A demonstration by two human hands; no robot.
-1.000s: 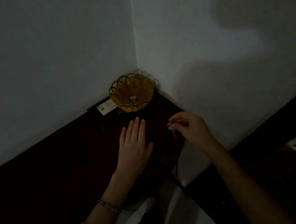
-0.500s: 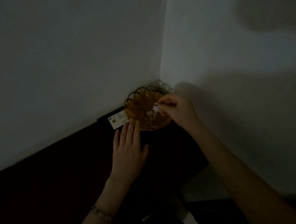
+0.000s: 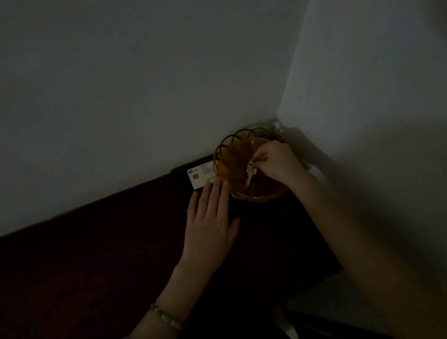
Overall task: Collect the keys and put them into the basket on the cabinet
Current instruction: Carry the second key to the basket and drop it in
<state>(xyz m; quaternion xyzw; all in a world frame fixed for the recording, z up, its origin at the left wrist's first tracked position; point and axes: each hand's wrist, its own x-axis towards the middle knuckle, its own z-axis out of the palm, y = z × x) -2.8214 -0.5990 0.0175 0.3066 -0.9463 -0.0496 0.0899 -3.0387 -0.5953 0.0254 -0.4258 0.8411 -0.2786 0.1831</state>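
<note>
An amber wire basket (image 3: 227, 166) with a scalloped rim sits in the wall corner on the dark cabinet top (image 3: 102, 252). My right hand (image 3: 279, 164) reaches over the basket and pinches a small pale key (image 3: 250, 173), which hangs down inside the bowl. My left hand (image 3: 211, 222) lies flat on the cabinet with fingers together, its fingertips touching the basket's near-left edge and a card. The basket's floor is partly hidden by my right hand.
A white card (image 3: 199, 175) with a chip lies against the wall left of the basket. Two walls meet behind the basket. The cabinet's right edge (image 3: 330, 241) drops off below my right forearm. The scene is very dim.
My right hand carried the key from over the cabinet's front edge into the basket and lowered it. My left hand slid forward to the basket. The view shifted closer.
</note>
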